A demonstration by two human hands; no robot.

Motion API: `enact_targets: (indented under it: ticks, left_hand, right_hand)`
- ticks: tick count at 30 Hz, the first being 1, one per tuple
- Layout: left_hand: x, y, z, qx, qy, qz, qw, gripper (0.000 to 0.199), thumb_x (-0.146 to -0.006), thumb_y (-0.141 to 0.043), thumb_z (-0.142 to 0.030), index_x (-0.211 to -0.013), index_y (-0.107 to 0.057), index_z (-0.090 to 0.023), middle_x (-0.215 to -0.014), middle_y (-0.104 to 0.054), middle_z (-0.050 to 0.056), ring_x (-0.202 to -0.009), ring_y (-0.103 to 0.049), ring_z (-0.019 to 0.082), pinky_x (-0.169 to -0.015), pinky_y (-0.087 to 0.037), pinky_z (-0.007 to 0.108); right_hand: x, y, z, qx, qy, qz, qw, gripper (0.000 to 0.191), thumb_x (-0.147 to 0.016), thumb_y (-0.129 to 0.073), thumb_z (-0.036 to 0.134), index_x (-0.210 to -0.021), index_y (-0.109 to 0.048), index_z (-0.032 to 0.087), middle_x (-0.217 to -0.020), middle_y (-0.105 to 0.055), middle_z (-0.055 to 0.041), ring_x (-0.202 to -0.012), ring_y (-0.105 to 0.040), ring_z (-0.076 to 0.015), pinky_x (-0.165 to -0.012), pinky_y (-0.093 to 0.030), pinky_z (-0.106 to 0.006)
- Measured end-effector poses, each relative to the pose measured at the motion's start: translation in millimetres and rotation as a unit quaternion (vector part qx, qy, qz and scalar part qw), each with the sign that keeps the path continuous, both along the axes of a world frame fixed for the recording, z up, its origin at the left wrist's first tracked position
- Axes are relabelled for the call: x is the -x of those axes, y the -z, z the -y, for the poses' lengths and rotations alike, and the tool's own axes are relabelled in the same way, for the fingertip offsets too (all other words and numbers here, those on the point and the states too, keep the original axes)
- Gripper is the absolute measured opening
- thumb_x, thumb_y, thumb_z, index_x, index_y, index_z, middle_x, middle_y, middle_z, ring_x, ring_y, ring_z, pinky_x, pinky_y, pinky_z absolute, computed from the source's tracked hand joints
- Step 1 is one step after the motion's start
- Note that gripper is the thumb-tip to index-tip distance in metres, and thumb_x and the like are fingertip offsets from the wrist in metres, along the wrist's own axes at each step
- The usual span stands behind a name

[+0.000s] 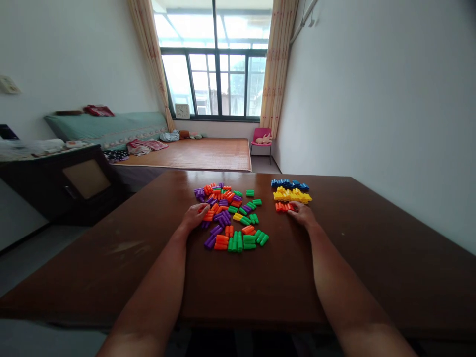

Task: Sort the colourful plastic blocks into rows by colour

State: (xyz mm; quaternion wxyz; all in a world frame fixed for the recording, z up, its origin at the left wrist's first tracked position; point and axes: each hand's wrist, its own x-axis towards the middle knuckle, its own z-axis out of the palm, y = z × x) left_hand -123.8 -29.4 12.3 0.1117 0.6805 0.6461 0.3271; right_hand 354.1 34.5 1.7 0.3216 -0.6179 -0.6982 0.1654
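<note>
My left hand [195, 216] is at the left edge of a mixed pile of small plastic building blocks, its fingers closed on an orange block [208, 216]. Purple blocks [222, 218] and green blocks [235, 241] lie around it, with a single yellow block [237, 216] among them. My right hand [302, 214] rests at the right end of a short row of orange blocks [282, 207], thumb and fingers pinched on the end one. Just behind that row are a row of yellow blocks [292, 196] and a row of blue blocks [289, 185].
Everything lies on a dark brown table [256, 285]. Beyond its far edge are a low bed [208, 153], a pink chair [262, 136] with a plush toy, and a window. A dark cabinet [55, 173] stands to the left, a white wall to the right.
</note>
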Motion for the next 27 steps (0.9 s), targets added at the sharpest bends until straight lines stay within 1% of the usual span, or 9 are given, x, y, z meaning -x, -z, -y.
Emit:
enact_targets:
  ticks: [2,6,9,11,14,16,21,24,27]
  left_hand:
    - [-3.5,-1.7,2.0,-0.020,0.009,-0.021,1.000,0.046,-0.086,-0.046,-0.052,-0.109,-0.069,-0.020,-0.112,-0.069,0.007,-0.105,-0.062,0.024,-0.093,-0.047,0.033]
    - [-13.9,-14.6,8.2,-0.110,-0.001,-0.038,0.993,0.039,-0.089,-0.047,-0.045,-0.110,-0.068,-0.020,-0.117,-0.067,0.008,-0.114,-0.057,0.023,-0.102,-0.041,0.036]
    - [-23.3,-25.1,13.7,-0.132,0.044,-0.042,0.989,0.034,-0.093,-0.042,-0.040,-0.108,-0.068,-0.022,-0.113,-0.068,0.005,-0.110,-0.058,0.019,-0.101,-0.042,0.033]
    - [-28.4,-26.4,17.2,-0.102,0.051,-0.077,0.990,0.034,-0.092,-0.045,-0.041,-0.112,-0.066,-0.023,-0.117,-0.067,0.006,-0.112,-0.057,0.021,-0.099,-0.043,0.034]
    - [-32.4,-21.2,20.7,-0.034,0.008,-0.144,0.989,0.045,-0.084,-0.058,-0.048,-0.122,-0.061,-0.024,-0.127,-0.061,0.009,-0.118,-0.052,0.029,-0.097,-0.044,0.042]
    - [-34.1,-17.9,21.5,-0.009,0.001,-0.157,0.988,0.049,-0.081,-0.062,-0.047,-0.125,-0.059,-0.025,-0.130,-0.059,0.009,-0.119,-0.051,0.030,-0.094,-0.045,0.042]
    - [-45.2,-18.5,20.8,-0.037,0.023,-0.142,0.989,0.029,-0.086,-0.056,-0.035,-0.112,-0.066,-0.026,-0.114,-0.067,0.005,-0.109,-0.057,0.023,-0.094,-0.044,0.035]
    - [-53.6,-19.4,19.8,-0.053,0.027,-0.148,0.987,0.031,-0.085,-0.059,-0.039,-0.112,-0.067,-0.026,-0.109,-0.069,0.005,-0.106,-0.059,0.023,-0.099,-0.041,0.039]
    - [-59.7,-22.5,19.8,-0.079,0.037,-0.142,0.986,0.026,-0.085,-0.059,-0.032,-0.108,-0.069,-0.027,-0.103,-0.071,0.005,-0.106,-0.060,0.024,-0.105,-0.034,0.046]
  right_hand:
    - [3.2,1.1,0.9,-0.025,0.011,0.024,0.999,0.043,-0.070,-0.069,0.039,-0.108,-0.067,0.019,-0.108,-0.068,-0.0078,-0.086,-0.065,-0.0214,-0.084,-0.050,-0.036]
    - [12.0,-3.0,2.4,-0.098,0.068,0.034,0.992,0.054,-0.076,-0.061,0.053,-0.112,-0.063,0.013,-0.107,-0.065,-0.0133,-0.074,-0.062,-0.0197,-0.079,-0.050,-0.036]
    - [26.6,-8.7,5.8,-0.168,0.084,0.033,0.982,0.048,-0.084,-0.050,0.048,-0.114,-0.061,0.013,-0.109,-0.064,-0.0143,-0.068,-0.059,-0.0180,-0.076,-0.049,-0.036]
    - [39.6,-10.8,10.0,-0.196,0.052,0.038,0.978,0.042,-0.086,-0.046,0.042,-0.113,-0.061,0.014,-0.107,-0.064,-0.0135,-0.073,-0.060,-0.0192,-0.077,-0.049,-0.035]
    - [59.0,-10.4,17.3,-0.205,-0.012,0.054,0.977,0.037,-0.087,-0.044,0.035,-0.113,-0.062,0.016,-0.108,-0.065,-0.0123,-0.078,-0.061,-0.0200,-0.079,-0.049,-0.034]
    - [69.5,-9.2,21.6,-0.202,-0.047,0.064,0.976,0.035,-0.087,-0.044,0.031,-0.113,-0.062,0.017,-0.109,-0.065,-0.0111,-0.078,-0.061,-0.0189,-0.080,-0.049,-0.034]
    - [88.7,-9.5,29.8,-0.190,-0.119,0.064,0.972,0.032,-0.087,-0.044,0.027,-0.114,-0.062,0.019,-0.106,-0.067,-0.0087,-0.074,-0.063,-0.0172,-0.074,-0.050,-0.031]
    - [98.6,-11.7,34.3,-0.180,-0.146,0.056,0.971,0.031,-0.088,-0.044,0.026,-0.113,-0.062,0.020,-0.108,-0.066,-0.0084,-0.074,-0.063,-0.0175,-0.069,-0.051,-0.030]
    - [108.7,-15.8,40.1,-0.168,-0.165,0.039,0.971,0.030,-0.089,-0.044,0.028,-0.111,-0.063,0.021,-0.109,-0.066,-0.0083,-0.074,-0.063,-0.0171,-0.068,-0.051,-0.031]
